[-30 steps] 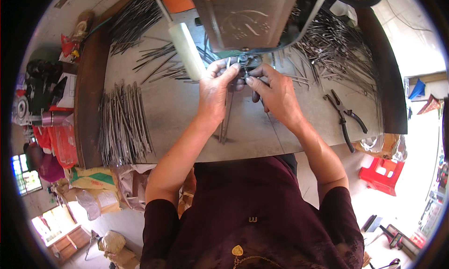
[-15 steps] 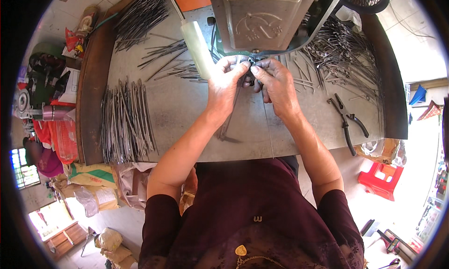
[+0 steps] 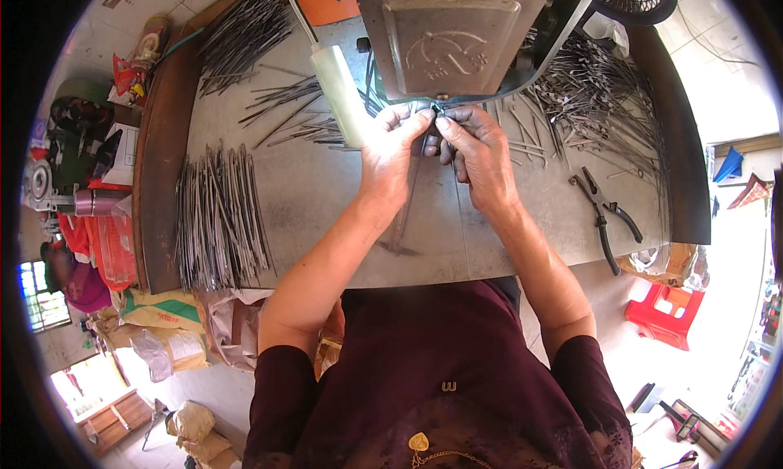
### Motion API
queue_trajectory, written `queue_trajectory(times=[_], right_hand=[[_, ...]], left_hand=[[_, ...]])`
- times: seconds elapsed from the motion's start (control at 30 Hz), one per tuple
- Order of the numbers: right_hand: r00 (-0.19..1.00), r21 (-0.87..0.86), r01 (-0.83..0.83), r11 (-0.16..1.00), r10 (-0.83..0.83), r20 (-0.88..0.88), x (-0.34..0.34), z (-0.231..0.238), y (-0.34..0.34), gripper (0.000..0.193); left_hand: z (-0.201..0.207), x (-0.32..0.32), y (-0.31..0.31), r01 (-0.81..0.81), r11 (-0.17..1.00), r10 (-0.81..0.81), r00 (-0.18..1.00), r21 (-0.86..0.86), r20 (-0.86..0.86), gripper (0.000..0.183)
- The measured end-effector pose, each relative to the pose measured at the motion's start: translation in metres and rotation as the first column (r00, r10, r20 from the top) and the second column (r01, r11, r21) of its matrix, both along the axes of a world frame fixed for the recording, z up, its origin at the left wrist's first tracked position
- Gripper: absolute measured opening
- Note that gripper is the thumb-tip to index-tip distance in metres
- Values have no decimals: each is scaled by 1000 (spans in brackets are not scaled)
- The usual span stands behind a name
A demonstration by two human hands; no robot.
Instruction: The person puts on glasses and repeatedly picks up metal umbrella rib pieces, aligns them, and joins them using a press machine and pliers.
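Rod (image 3: 405, 204) hangs from the left hand (image 3: 387, 155), just under the machine (image 3: 453, 45); its top is hidden by fingers, its lower end blurs into a dark smudge on the tabletop (image 3: 326, 232). Left hand is closed in a pinch on it. Right hand (image 3: 483, 155) is also pinched, with a thin, faint wire (image 3: 462, 208) running down from it. Whatever sits between the thumbs is too small and dark to make out. Machine is cut off at the top; the white cylinder (image 3: 338, 94) overlaps the left hand's edge.

Versus a second ago, thumbs are closer together; pliers (image 3: 603, 212) stay put.

Open room: between the left bundle (image 3: 218, 216) and pliers, down to the tabletop's curved front edge, crossed by rod and wire. Right pile (image 3: 583, 94) crowds the far right, beside the raised border.
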State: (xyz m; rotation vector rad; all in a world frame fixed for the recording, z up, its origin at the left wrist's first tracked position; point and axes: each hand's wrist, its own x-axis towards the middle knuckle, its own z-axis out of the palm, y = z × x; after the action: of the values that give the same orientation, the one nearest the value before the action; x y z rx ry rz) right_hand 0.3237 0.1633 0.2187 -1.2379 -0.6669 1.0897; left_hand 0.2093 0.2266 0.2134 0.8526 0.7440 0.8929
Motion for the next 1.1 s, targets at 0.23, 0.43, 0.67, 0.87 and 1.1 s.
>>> queue_trajectory(times=[0.23,0.43,0.67,0.87,1.1], right_hand=[[999,1,-22,1000,22,-42,2,0,1,12],[999,-10,-35,999,34,-21,4,-2,2,14],[925,-187,-134,973,191,329,23,14,6,24],[968,-249,-200,947,231,100,22,6,-13,28],[987,-167,-155,974,160,19,13,6,-24,22]], left_hand=[[0,2,0,17,1000,-16,998,-16,68,13],[6,-3,6,42,999,-41,999,21,-35,12],[6,-4,9,95,996,-94,990,-4,-107,9],[2,-9,-11,53,998,-50,994,33,-102,19],[-7,-8,-8,147,987,-145,989,64,-43,20]])
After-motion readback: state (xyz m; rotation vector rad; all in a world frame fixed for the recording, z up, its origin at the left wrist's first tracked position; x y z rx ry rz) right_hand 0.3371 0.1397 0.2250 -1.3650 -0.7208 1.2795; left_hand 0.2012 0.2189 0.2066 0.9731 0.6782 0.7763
